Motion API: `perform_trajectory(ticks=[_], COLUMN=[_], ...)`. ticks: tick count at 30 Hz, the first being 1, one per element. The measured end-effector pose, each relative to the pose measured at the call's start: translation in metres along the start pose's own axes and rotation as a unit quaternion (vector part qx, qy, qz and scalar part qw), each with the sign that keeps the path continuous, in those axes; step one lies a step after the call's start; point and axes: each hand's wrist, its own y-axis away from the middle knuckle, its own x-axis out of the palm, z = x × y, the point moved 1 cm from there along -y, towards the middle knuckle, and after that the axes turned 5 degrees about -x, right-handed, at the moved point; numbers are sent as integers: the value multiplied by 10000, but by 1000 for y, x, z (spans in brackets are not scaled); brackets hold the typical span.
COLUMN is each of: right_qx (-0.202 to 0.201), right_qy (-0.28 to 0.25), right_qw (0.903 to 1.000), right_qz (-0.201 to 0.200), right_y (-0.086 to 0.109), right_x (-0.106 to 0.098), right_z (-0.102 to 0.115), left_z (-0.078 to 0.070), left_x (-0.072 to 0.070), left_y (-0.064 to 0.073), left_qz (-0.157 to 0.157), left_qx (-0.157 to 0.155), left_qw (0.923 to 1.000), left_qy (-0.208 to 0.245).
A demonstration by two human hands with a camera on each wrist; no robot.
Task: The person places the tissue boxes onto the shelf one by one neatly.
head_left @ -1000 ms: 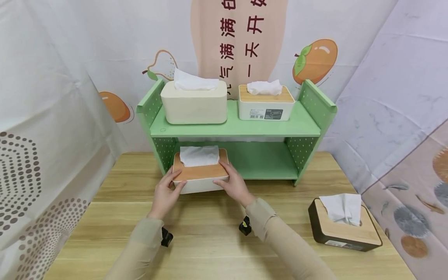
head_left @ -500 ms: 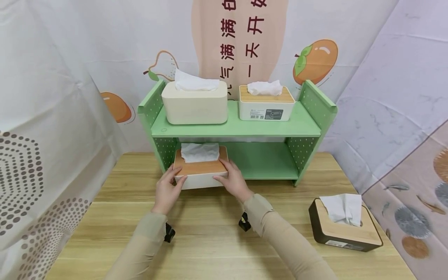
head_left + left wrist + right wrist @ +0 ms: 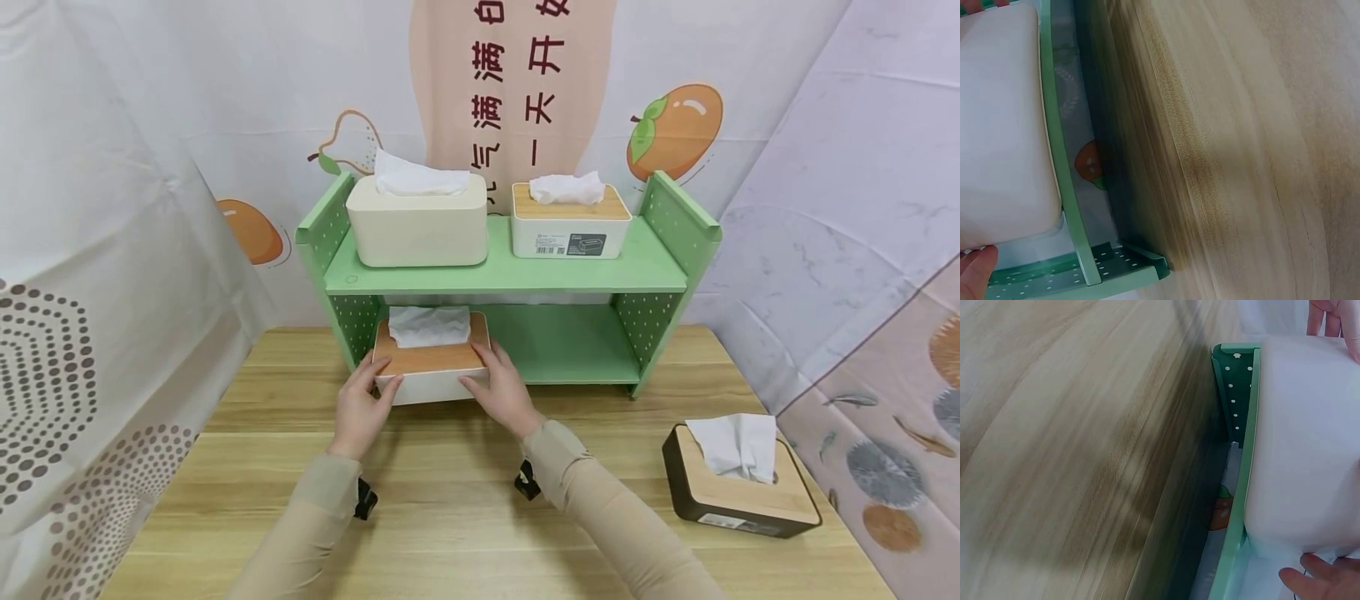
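Observation:
A white tissue box (image 3: 433, 388) with a wooden lid and a tissue sticking out sits at the left of the green rack's lower shelf. Its front juts past the shelf edge. My left hand (image 3: 362, 412) grips its left end, thumb on the front face and fingers near the lid. At the right end, my right hand (image 3: 510, 398) holds the box the same way. The left wrist view shows the box's smooth white face (image 3: 1004, 125) against the green shelf edge (image 3: 1054, 125). In the right wrist view, right-hand fingers (image 3: 1310, 584) are at the box's lower end.
On the top shelf (image 3: 498, 275) stand a large cream tissue box (image 3: 418, 233) and a smaller white one with a wooden lid (image 3: 572, 235). A dark tissue box (image 3: 738, 487) lies on the wooden table (image 3: 457, 517) at the right. Green perforated panels flank both shelves.
Both hands have pushed the tissue box slightly farther back onto the lower shelf, and its front has levelled a little. During the last half second it has barely moved.

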Motion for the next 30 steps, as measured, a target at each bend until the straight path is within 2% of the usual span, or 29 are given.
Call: perform_trajectory(ticks=[5, 10, 14, 17, 21, 23, 26, 30], right_qx=[-127, -474, -935, -1253, -1521, -1547, -1526, -1441], right_qy=[297, 574, 1072, 1481, 1919, 2080, 2274, 2434], right_qw=[9995, 9972, 9898, 9810, 9695, 9658, 9616, 9587], right_qz=[11, -65, -123, -42, 50, 110, 205, 305], right_y=[6, 13, 24, 32, 41, 44, 47, 48], right_x=[-3, -7, -9, -9, -7, -5, -2, 0], right_z=[2, 6, 7, 7, 5, 4, 3, 4], left_z=[0, -4, -9, -9, -8, -9, -9, -10], left_x=[0, -1, -4, -6, -6, -5, -4, -4], left_y=[2, 7, 17, 30, 46, 49, 52, 51], left_qz=[36, -53, 107, 468, 1064, 1247, 1349, 1339], left_qx=[149, 643, 1150, 1329, 1271, 1213, 1115, 1017], left_qw=[9997, 9967, 9875, 9758, 9586, 9525, 9473, 9449], left_qy=[-185, -493, -1073, -1674, -2315, -2499, -2683, -2810])
